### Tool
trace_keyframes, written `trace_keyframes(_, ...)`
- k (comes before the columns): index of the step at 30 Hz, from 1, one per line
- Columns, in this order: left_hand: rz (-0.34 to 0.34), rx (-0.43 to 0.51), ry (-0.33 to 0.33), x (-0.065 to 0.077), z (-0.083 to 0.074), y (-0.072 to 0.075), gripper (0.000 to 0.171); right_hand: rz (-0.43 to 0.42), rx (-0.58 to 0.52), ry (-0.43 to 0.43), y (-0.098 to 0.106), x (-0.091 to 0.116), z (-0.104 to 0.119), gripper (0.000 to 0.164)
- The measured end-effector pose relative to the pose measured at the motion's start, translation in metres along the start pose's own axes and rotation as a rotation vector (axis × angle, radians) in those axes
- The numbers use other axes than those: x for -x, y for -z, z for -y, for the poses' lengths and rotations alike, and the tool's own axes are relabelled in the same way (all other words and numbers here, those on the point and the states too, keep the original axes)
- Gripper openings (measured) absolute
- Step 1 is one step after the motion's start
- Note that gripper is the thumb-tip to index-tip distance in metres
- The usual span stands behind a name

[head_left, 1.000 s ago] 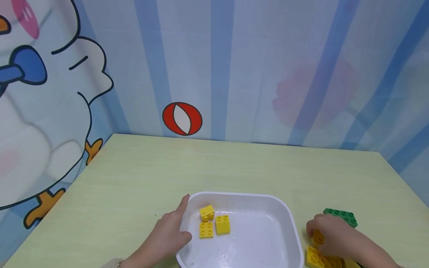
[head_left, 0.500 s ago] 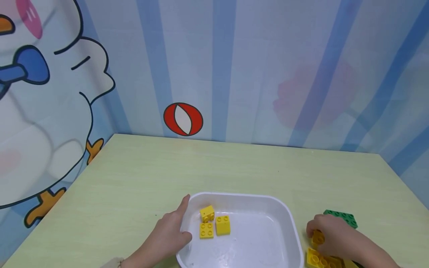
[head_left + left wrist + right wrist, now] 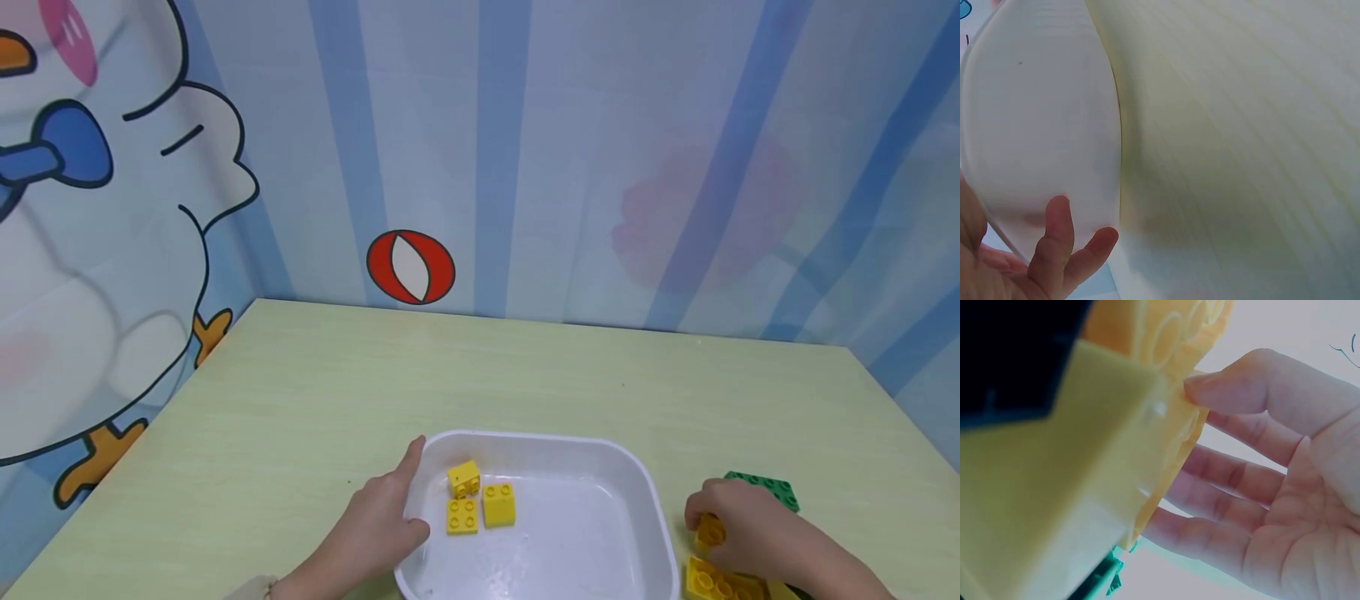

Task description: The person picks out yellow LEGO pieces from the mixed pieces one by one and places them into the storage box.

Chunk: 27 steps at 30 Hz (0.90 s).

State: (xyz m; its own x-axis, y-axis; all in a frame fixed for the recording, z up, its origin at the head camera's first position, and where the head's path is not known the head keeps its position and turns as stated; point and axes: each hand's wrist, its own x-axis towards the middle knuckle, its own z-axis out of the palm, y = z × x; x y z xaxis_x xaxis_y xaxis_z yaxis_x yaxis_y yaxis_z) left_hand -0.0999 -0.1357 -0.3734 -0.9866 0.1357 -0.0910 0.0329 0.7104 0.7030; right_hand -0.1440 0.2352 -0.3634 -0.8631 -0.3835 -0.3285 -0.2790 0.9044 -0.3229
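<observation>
Pinching a dark yellow brick (image 3: 709,532): right hand (image 3: 750,525), thumb on one side, fingers on the other, per right wrist view. Brick is right of the tray, mostly covered by the hand in head view; can't tell if it touches the bricks under it. Left hand (image 3: 371,521) holds the left edge of the white tray (image 3: 570,550), thumb over the rim, index pointing along it to the far left corner; left wrist view has other fingers against the outer wall.

Tray sits on the pale green surface (image 3: 525,367), near side cut off by the frame. Three yellow bricks in it, grouped at far left: one tipped on its side (image 3: 463,479), studs toward the person; a studs-up one (image 3: 461,516) just nearer; a taller-looking one (image 3: 498,505) right beside that, also studs up.

Right of the tray: studded yellow brick (image 3: 720,581) just nearer than the held one, paler yellow piece (image 3: 782,590) next to it, partly hidden by the right wrist. Green brick (image 3: 772,490), studs up, just beyond the right hand, partly covered. Right wrist view also has a dark piece (image 3: 1010,356) close to the lens, blurred.

Behind: blue-striped backdrop (image 3: 570,167), printed red-and-white ball (image 3: 411,267), white cartoon figure (image 3: 112,275) at left.
</observation>
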Motion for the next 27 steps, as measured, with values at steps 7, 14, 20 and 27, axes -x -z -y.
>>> trace_keyframes(7, 0.000, 0.000, 0.005, 0.000, 0.000, 0.000, 0.088, -0.015, 0.012, 0.033, 0.000, 0.001, -0.001, 0.021)
trace_keyframes(14, 0.008, 0.003, 0.010, 0.000, 0.000, 0.000, 0.089, -0.020, 0.012, 0.097, 0.004, 0.004, -0.003, 0.020)
trace_keyframes(20, 0.000, -0.004, 0.000, 0.001, 0.000, 0.001, 0.087, -0.012, -0.004, 0.076, 0.008, 0.005, 0.000, 0.021)
trace_keyframes(27, -0.015, -0.020, -0.020, 0.002, 0.001, 0.000, 0.086, -0.018, -0.002, 0.062, 0.013, 0.006, 0.005, 0.025)
